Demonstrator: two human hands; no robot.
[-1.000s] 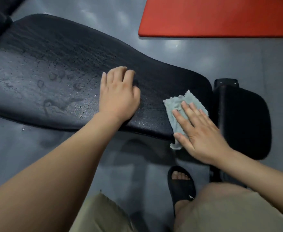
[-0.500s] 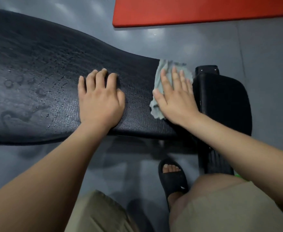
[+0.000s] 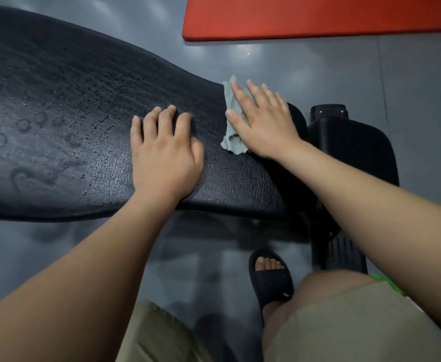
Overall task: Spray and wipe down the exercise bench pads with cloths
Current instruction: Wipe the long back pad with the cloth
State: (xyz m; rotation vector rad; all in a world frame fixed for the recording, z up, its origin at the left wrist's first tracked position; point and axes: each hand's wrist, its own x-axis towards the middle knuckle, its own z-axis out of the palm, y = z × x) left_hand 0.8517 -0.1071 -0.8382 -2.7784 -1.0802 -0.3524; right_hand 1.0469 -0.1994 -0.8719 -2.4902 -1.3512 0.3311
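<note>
A long black bench pad (image 3: 83, 121) runs from the left to the centre, beaded with spray droplets on its left part. My left hand (image 3: 166, 158) rests flat on the pad near its front edge, fingers slightly bent. My right hand (image 3: 262, 124) presses a pale grey-green cloth (image 3: 231, 126) flat against the pad's narrow right end, fingers straight and spread. Most of the cloth is hidden under the palm. A smaller black seat pad (image 3: 360, 158) lies just right of that hand.
A red mat (image 3: 318, 17) lies on the grey floor (image 3: 410, 87) beyond the bench. Below the pad are my foot in a black sandal (image 3: 270, 280), my knees in khaki shorts, and the bench's black frame foot (image 3: 344, 253). A bit of green shows at the right edge.
My right hand has slid the cloth from the pad's near edge across to its far edge at the narrow end. The left hand has stayed planted on the pad.
</note>
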